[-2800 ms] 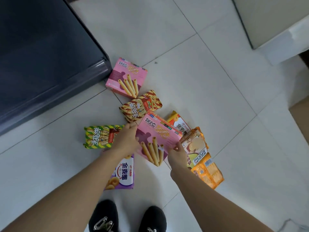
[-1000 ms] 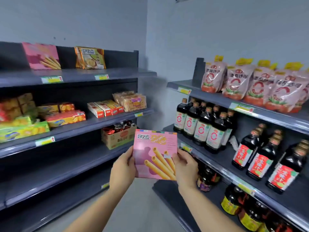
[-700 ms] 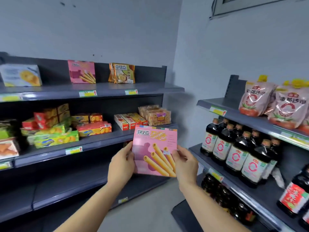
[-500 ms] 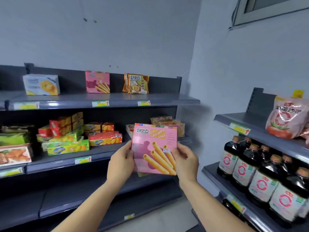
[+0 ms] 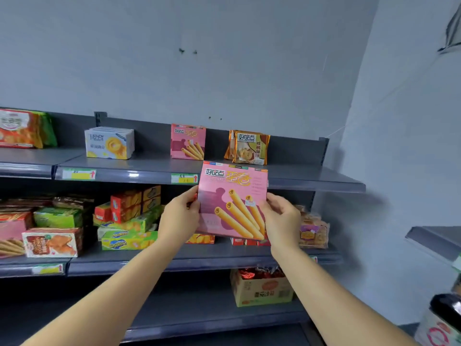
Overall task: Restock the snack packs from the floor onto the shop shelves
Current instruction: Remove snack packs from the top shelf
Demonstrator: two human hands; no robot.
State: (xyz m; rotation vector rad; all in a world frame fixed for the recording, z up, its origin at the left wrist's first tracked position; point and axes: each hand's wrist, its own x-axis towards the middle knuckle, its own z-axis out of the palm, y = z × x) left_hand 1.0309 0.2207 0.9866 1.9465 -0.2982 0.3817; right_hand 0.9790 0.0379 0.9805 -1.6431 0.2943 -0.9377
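Note:
I hold a pink egg-roll box [image 5: 232,201] upright in front of the grey shelves. My left hand [image 5: 178,216] grips its left edge and my right hand [image 5: 282,217] grips its right edge. The box's top overlaps the front edge of the top shelf [image 5: 139,174]. On that shelf, just up and left of the held box, stands a matching pink egg-roll box [image 5: 188,141]. The floor and its snack packs are out of view.
The top shelf also carries a white cookie box [image 5: 109,143], orange cookie packs [image 5: 249,147] and an orange-green pack [image 5: 25,128]. The middle shelf [image 5: 174,262] is crowded with snack boxes. A cardboard carton [image 5: 262,287] sits on the lower shelf. A second shelf unit with a dark bottle [image 5: 444,318] is at right.
Both hands picked the pink box off the floor, and I turned left to the snack shelves. The box has risen to the top shelf's edge.

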